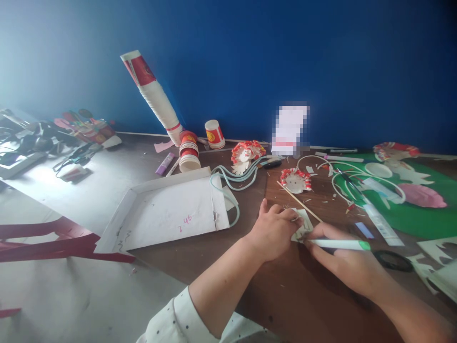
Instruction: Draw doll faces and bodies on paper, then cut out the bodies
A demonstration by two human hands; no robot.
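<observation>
My left hand (273, 231) presses down on a small pale paper cutout (302, 227) lying on the brown table (221, 257). My right hand (342, 259) grips a white marker with a green end (339, 244), its tip at the cutout's lower edge. A thin wooden stick (299, 202) lies just beyond the cutout. Further back sit two paper-cup faces with red and white fringes, one small (295, 180) and one larger (245, 153).
A white shallow cardboard tray (167, 209) lies left of my hands. Behind it stand stacked paper cups (189, 151), a tall leaning cup stack (155, 95) and a single cup (214, 134). A green sheet (417, 214) with paper shapes, white strips and glue sticks fills the right. Red chair parts (53, 243) are at left.
</observation>
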